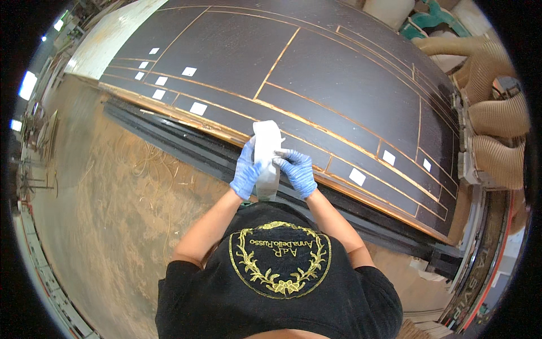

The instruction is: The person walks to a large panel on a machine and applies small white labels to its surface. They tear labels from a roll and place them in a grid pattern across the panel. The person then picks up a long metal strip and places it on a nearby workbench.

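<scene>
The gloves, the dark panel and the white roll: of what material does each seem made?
Gloves: probably knitted fabric, matte, from their mottled blue look.
Dark panel: likely wood-based board with a smooth dark face, since its cuts show tan.
White roll: perhaps paper, being plain and bright; plastic remains possible.

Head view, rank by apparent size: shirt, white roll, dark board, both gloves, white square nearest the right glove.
1. Dark board
2. Shirt
3. White roll
4. Left glove, right glove: too alike to rank
5. White square

Ten white labels (198, 108) — two gloved hands (245, 172) — one roll (266, 150).
</scene>
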`<action>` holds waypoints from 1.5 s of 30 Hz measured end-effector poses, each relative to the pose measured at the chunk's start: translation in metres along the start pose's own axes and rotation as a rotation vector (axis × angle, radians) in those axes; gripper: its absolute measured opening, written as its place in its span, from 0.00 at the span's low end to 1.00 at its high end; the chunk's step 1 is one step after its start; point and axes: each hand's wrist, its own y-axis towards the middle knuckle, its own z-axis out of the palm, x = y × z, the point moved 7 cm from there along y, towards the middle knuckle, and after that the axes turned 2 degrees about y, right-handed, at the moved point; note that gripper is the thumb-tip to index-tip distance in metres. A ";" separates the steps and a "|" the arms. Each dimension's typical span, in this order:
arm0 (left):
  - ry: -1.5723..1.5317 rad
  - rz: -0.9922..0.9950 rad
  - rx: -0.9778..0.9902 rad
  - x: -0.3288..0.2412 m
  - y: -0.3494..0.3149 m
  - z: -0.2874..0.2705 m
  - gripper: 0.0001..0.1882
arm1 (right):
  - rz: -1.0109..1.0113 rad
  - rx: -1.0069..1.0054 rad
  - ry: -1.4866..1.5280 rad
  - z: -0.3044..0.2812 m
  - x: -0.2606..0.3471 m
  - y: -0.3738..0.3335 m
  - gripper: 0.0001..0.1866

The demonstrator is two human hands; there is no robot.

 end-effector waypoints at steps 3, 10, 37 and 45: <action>0.134 -0.083 0.120 0.006 -0.013 0.004 0.31 | 0.068 -0.034 0.034 -0.005 -0.004 -0.005 0.09; 0.071 -0.166 0.181 0.019 -0.023 0.018 0.28 | -0.177 -0.101 -0.300 -0.015 0.000 -0.010 0.09; -0.246 -0.257 0.046 0.068 -0.043 -0.027 0.26 | 0.286 -0.561 -1.665 -0.277 0.004 0.003 0.27; -0.446 -0.282 0.099 0.048 -0.034 -0.020 0.27 | 0.113 -0.325 -1.749 -0.244 -0.039 0.021 0.46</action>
